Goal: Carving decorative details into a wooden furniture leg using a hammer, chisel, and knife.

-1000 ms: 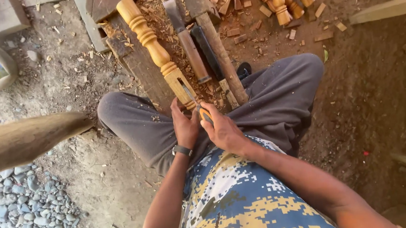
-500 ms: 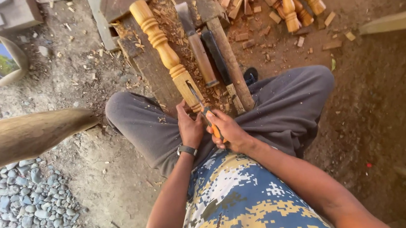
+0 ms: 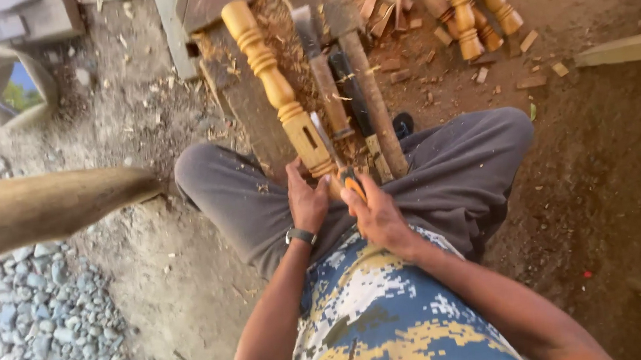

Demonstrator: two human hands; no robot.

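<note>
The baluster (image 3: 273,83) lies on a plank (image 3: 251,108), its long axis running away from the person. The left hand (image 3: 307,201) clamps its near end; the right hand (image 3: 375,214), just beside, grips a chisel (image 3: 333,151) against it.

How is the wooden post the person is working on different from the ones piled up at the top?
The turned post lies alone on the plank between the knees, its square end at the left hand; the finished posts lie bunched on the dirt, untouched. The chisel in the right hand meets only the single one. All are pale yellow wood with rounded rings.
</note>
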